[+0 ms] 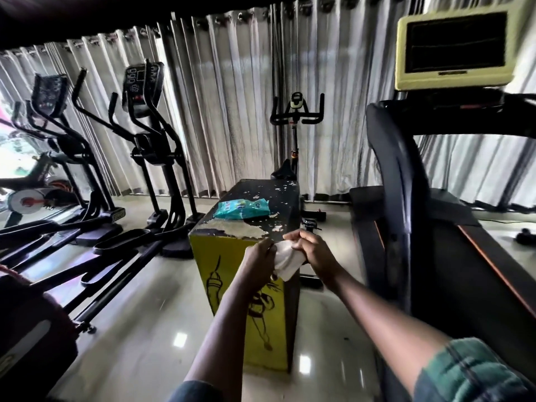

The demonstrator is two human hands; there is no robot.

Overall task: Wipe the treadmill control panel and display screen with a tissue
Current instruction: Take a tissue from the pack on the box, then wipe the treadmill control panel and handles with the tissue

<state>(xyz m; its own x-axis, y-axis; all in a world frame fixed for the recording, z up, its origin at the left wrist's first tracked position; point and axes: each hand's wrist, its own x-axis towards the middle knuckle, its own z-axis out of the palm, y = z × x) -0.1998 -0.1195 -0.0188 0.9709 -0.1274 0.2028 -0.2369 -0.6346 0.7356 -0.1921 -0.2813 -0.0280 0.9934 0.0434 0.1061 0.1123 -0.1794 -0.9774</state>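
Standing along the left edge, two elliptical trainers [139,134] are facing a pleated grey curtain [232,97], their pedals reaching over the glossy floor [145,314]. An exercise bike [295,117] is showing behind, near the middle. A tall box [229,271] with yellow sides and a black, peeling top is serving as the worktop at centre; a teal tissue packet [243,209] is lying flat on that top, towards its near left part. Just in front of the box's near right corner, the left hand [259,262] is closing its fingers on the left edge of a white tissue [287,261], and the right hand [311,250] is gripping the tissue's upper right part, so that the tissue is hanging between both hands, crumpled and off the box top. A patterned green sleeve [475,372] is covering the right upper arm at lower right. The treadmill [435,227] is occupying the right side, well apart from the tissue: its dark upright is rising to the control panel [464,103], which is blurred, and the yellow-framed display screen [455,43] is sitting dark above it at upper right.
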